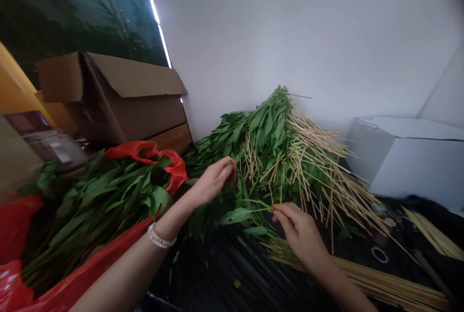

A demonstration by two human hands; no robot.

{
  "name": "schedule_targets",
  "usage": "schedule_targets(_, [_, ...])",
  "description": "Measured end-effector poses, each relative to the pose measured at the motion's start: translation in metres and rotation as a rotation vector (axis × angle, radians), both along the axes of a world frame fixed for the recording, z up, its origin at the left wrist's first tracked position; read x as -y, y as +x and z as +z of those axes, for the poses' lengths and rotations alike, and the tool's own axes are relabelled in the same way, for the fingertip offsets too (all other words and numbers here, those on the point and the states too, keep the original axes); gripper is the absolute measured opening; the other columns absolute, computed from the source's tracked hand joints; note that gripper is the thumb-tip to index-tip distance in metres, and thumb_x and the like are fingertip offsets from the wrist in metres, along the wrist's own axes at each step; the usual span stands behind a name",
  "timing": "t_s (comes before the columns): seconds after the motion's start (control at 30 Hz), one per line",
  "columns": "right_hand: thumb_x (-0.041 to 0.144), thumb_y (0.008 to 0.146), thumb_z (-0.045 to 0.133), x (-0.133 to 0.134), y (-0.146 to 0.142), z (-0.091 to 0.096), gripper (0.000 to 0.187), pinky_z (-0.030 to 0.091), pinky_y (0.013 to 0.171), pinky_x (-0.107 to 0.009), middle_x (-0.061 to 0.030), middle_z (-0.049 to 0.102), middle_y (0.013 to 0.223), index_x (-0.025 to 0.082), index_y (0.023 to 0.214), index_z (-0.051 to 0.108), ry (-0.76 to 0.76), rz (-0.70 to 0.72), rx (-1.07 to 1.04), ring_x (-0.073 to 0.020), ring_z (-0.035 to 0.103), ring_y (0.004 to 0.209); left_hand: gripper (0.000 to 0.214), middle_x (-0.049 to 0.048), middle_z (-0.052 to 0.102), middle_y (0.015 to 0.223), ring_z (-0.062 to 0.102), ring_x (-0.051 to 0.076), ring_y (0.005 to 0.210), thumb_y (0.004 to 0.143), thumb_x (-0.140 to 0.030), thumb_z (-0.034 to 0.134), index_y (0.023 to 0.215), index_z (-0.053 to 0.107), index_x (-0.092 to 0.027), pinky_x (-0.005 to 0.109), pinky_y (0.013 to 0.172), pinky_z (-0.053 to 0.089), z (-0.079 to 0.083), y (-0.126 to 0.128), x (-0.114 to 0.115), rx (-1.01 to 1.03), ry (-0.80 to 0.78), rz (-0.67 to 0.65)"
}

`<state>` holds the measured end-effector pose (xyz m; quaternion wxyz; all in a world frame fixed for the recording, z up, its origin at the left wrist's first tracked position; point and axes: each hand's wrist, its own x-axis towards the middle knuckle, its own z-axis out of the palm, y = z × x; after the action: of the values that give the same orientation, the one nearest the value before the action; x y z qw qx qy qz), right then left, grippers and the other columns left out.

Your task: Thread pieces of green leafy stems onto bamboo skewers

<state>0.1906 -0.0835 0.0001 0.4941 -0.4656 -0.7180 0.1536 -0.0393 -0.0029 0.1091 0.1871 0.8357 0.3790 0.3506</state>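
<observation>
My right hand (pixel 295 227) pinches the end of a green leafy stem between thumb and fingers. Its long leaves (pixel 237 215) point left, away from the fingertips. Higher and to the left, my left hand (pixel 216 179) has its fingers curled together. A small greenish bit seems to show at its fingertips, too small to name. Behind both hands rises a heap of leafy stems (pixel 270 123), with many thin tan sticks (pixel 319 150) poking out to the right. Beneath my right forearm lies a bundle of long thin sticks (pixel 391 283).
At left, a red plastic bag (pixel 108 259) holds more leafy stems (pixel 97 196). An open cardboard box (pixel 145 114) stands behind it. On the right are a white box (pixel 420 162), a ring-shaped object (pixel 379 254) and more sticks (pixel 435 234). Black sheeting (pixel 213 273) covers the surface below.
</observation>
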Motion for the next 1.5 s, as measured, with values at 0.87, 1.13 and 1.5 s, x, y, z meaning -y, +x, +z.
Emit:
schedule_targets(0.87, [0.011, 0.096, 0.041, 0.002, -0.011, -0.009, 0.021, 0.047, 0.066, -0.030, -0.0033, 0.061, 0.078, 0.019, 0.098, 0.060, 0.222, -0.019, 0.107, -0.0187, 0.058, 0.075, 0.028, 0.0054, 0.061, 0.091, 0.058, 0.019, 0.092, 0.090, -0.025, 0.036, 0.076, 0.059, -0.017, 0.029, 0.086, 0.044, -0.014, -0.011, -0.015, 0.124, 0.083, 0.254])
schedule_targets(1.13, [0.010, 0.096, 0.043, 0.006, -0.013, -0.014, 0.020, 0.044, 0.074, -0.037, -0.0063, 0.058, 0.076, 0.013, 0.099, 0.062, 0.420, -0.106, 0.459, -0.0221, 0.052, 0.075, 0.024, 0.0020, 0.063, 0.083, 0.060, 0.017, 0.075, 0.100, -0.032, 0.031, 0.099, 0.052, -0.022, 0.026, 0.070, 0.045, -0.031, 0.037, 0.046, -0.352, -0.023, -0.143])
schedule_targets(1.5, [0.011, 0.092, 0.039, 0.012, -0.013, 0.001, 0.027, 0.041, 0.076, -0.038, -0.0048, 0.054, 0.072, 0.019, 0.075, 0.058, 0.290, -0.107, 0.390, -0.0209, 0.049, 0.073, 0.012, 0.0016, 0.061, 0.081, 0.059, 0.018, 0.074, 0.097, -0.021, 0.041, 0.088, 0.049, -0.020, 0.025, 0.064, 0.041, -0.041, 0.049, 0.050, -0.643, 0.163, -0.211])
